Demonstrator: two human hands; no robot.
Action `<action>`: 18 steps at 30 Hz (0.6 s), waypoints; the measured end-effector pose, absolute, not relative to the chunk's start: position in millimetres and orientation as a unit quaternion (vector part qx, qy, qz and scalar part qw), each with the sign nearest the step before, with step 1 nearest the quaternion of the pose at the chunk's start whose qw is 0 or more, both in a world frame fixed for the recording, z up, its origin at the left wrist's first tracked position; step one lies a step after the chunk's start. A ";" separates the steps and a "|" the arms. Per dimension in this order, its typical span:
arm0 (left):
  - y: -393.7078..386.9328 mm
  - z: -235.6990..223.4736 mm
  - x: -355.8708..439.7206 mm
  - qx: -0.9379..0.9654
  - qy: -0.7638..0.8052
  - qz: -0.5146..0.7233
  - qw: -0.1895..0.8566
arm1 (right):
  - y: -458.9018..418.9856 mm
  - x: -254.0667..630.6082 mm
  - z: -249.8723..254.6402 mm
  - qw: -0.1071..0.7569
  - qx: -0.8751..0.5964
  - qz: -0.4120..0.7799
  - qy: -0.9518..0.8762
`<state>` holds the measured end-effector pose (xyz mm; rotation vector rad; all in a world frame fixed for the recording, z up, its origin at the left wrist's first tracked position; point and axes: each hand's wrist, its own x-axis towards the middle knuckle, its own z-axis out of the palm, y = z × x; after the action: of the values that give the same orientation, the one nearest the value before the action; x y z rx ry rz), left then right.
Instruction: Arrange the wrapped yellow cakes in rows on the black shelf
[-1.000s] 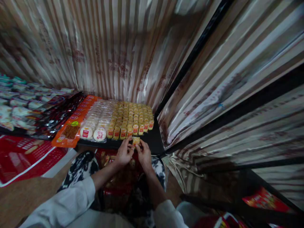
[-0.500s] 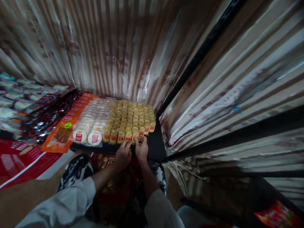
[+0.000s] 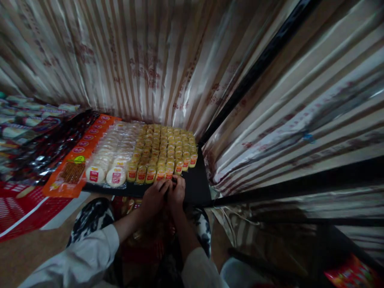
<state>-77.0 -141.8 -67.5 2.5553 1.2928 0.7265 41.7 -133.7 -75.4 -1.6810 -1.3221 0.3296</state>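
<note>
Rows of small yellow wrapped cakes with red labels stand on a black shelf. My left hand is at the front edge of these rows, its fingers curled and pressed together. Right beside it is my right hand, also closed, with its fingertips close to the left ones just below the front row. Whatever the fingertips may hold is too small and dark to make out. Left of the cakes are rows of round white packaged cakes with red labels.
An orange snack packet and dark shiny packets lie further left, with white packets beyond. A red basket stands below them. Striped curtain and a black pole border the shelf.
Both hands have drawn slightly down from the front row of yellow cakes and come closer together. The view has shifted a little.
</note>
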 end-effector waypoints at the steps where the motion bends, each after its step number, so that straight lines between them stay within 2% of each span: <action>1: -140.8 -71.1 -77.9 0.864 0.430 0.247 0.084 | -132.6 41.4 -75.3 0.467 -0.688 0.127 -0.540; 11: -136.7 -99.3 -82.7 0.881 0.371 0.292 0.035 | -129.6 38.2 -72.6 0.455 -0.701 0.122 -0.535; 18: -150.9 -75.7 -93.1 0.870 0.417 0.226 0.133 | -154.8 36.9 -67.1 0.481 -0.680 0.144 -0.535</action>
<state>-93.1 -150.9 -75.7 2.5248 1.2104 0.6561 36.9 -154.8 -67.1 -1.6570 -1.3040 0.3505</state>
